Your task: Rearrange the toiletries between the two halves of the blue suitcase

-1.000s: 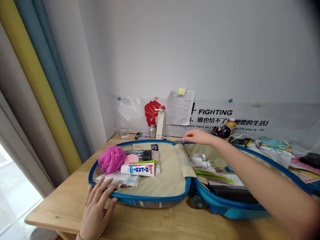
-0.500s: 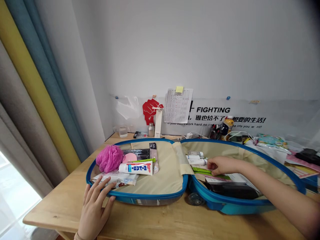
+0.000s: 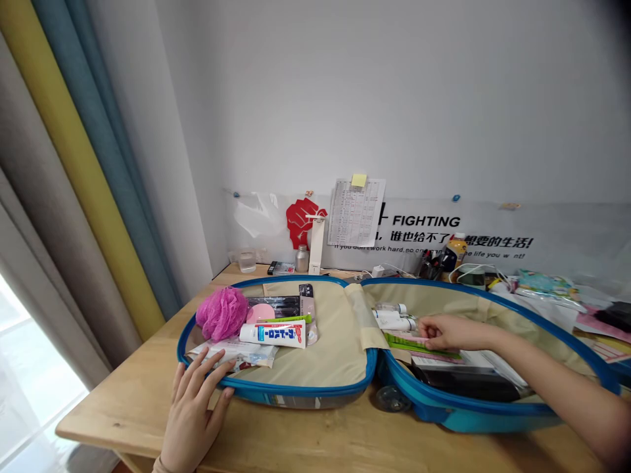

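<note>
A blue suitcase (image 3: 315, 392) lies open with beige lining. My left hand (image 3: 194, 401), fingers spread, rests on the front rim of its left half. Just beyond the fingertips are a clear packet (image 3: 259, 353), a toothpaste tube (image 3: 280, 334) and a pink bath puff (image 3: 221, 313). Inside the right half, my right hand (image 3: 446, 332) has its fingers closed on a slim green and pink packet (image 3: 401, 343); the fingers partly hide it. White-capped bottles (image 3: 397, 322) lie just left of that hand. A black case (image 3: 468, 381) is nearer the front.
The suitcase stands on a wooden desk (image 3: 133, 387). Behind it are a glass (image 3: 247, 261), a small silver-capped bottle (image 3: 302, 259) and an orange drink bottle (image 3: 454, 251). Papers and packets pile up at the right. Curtains (image 3: 113, 164) hang at the left.
The whole view has shifted slightly, so everything sits a little further right and lower. Under my right fingertips, a pink edge of the packet shows more. My left hand stays on the rim.
</note>
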`<state>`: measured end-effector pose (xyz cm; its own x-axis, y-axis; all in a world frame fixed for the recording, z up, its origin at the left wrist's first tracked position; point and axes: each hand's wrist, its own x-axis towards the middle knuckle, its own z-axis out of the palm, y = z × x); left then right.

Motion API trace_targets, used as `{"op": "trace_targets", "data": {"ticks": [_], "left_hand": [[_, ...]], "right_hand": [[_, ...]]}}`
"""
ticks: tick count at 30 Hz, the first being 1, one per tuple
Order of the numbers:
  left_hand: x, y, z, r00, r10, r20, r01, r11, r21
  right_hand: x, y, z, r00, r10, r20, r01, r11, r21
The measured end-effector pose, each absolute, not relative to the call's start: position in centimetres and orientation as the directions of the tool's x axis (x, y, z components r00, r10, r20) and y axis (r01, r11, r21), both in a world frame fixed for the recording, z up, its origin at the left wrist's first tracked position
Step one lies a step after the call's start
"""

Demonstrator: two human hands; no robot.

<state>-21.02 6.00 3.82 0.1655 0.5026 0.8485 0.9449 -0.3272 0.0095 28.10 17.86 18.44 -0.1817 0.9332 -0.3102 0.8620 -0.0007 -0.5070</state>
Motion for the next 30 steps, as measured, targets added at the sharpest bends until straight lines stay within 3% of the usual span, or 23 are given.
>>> {"op": "trace_targets", "data": {"ticks": [3,8,10,20,30], "left_hand": [[-21.1,6.0,3.6,0.152,0.511,0.846,0.948,-0.319,0.023],[-21.2,6.0,3.2,0.131,0.526,0.840,0.950,-0.309,0.045],[-21.2,6.0,3.3,0.132,0.524,0.841,0.949,-0.312,0.045],[-21.2,6.0,3.2,0.128,0.533,0.836,0.957,-0.288,0.037],[-21.2,5.9,3.4,0.111,0.550,0.827,0.954,-0.292,0.067]], "right_hand": [[29.2,18.2,20.4,-0.173,0.953,-0.247,0.812,-0.004,-0.584],[27.9,19.9,24.6,-0.080,0.990,0.120,0.719,0.141,-0.680],[24.7,21.0,25.1,-0.116,0.975,0.192,0.685,0.218,-0.695],[4.8,25.6,18.0,-0.451,0.889,0.077,0.734,0.419,-0.535],[2.7,25.0,16.0,-0.537,0.843,-0.040,0.740,0.448,-0.502]]}}
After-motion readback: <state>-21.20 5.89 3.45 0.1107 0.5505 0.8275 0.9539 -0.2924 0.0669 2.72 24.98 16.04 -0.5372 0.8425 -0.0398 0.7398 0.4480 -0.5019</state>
